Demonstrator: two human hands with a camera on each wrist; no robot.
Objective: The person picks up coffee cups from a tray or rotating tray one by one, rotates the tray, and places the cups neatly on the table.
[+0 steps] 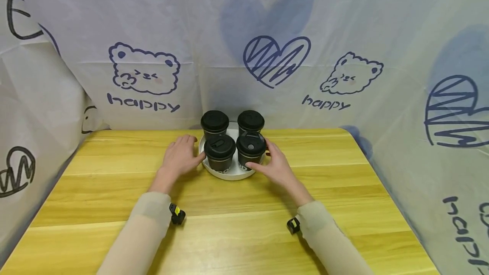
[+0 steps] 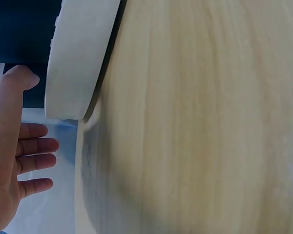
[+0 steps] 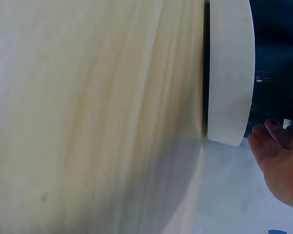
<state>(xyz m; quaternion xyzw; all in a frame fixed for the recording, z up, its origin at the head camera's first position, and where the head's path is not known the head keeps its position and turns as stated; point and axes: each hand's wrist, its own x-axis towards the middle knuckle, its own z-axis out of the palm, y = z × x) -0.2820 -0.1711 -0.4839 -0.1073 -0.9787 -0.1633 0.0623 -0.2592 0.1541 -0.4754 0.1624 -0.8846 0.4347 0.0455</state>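
Several dark paper coffee cups with black lids stand upright on a round white tray [image 1: 229,177] at the table's back edge. In the head view my right hand [image 1: 278,167] holds the front right cup [image 1: 250,148], its thumb across the front and fingers at the right side. The right wrist view shows those fingers [image 3: 271,134] loosely bent against the dark cup wall. My left hand [image 1: 180,156] is left of the tray, fingers spread, thumb reaching to the front left cup [image 1: 220,152]. Behind them stand the back left cup [image 1: 214,122] and back right cup [image 1: 251,121].
The tray rests on a yellow wood-grain table [image 1: 229,241]. A pale curtain [image 1: 214,24] with bear and heart drawings hangs right behind the back edge and along both sides. A small black camera sits on each wrist.
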